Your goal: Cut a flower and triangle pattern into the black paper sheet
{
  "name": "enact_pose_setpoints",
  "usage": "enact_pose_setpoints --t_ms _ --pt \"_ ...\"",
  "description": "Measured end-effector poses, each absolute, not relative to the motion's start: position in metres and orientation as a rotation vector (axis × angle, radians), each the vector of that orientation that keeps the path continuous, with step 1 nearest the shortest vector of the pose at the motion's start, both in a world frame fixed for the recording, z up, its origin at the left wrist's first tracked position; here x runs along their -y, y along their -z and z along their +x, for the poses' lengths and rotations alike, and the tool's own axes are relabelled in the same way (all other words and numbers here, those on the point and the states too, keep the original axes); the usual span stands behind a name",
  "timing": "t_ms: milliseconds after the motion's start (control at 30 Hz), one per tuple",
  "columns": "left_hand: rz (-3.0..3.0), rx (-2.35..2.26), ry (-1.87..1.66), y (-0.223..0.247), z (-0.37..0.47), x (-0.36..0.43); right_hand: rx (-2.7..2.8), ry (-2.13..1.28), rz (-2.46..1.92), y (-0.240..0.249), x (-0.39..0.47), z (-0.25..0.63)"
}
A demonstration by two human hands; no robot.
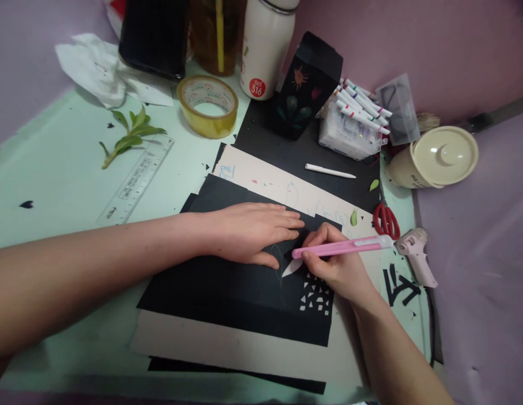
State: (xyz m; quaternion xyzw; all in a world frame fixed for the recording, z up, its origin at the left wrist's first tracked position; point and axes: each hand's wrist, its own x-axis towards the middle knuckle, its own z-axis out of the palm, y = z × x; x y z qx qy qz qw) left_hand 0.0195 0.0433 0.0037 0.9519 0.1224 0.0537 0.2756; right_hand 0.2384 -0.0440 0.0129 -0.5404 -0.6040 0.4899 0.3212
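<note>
My left hand [256,233] lies flat with spread fingers on a black sheet of paper [227,287], holding nothing. My right hand [332,259] is closed around a pink craft knife [349,246]. A pale pointed tip [291,268] shows below my right fingers and meets the black sheet near my left thumb. A faint leaf-like outline is drawn there. Small cut-out triangles and squares [315,295] show at the sheet's right part, just below my right hand. Beneath the black sheet lie pale sheets [227,334].
A clear ruler [137,180], leafy sprig [128,135] and tape roll [208,107] lie at the upper left. Behind stand a white bottle [267,48] and black box [307,84], with markers [362,107] beside. Red scissors [387,221], a glue gun [417,256] and lidded cup [445,154] are right.
</note>
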Motion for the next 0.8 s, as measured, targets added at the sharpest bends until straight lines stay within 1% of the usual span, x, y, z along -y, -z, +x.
enact_pose_setpoints --t_ms 800 --pt "2.589 -0.323 -0.111 -0.0036 0.0199 -0.044 1.547 -1.151 -1.502 -0.0144 0.0405 0.2348"
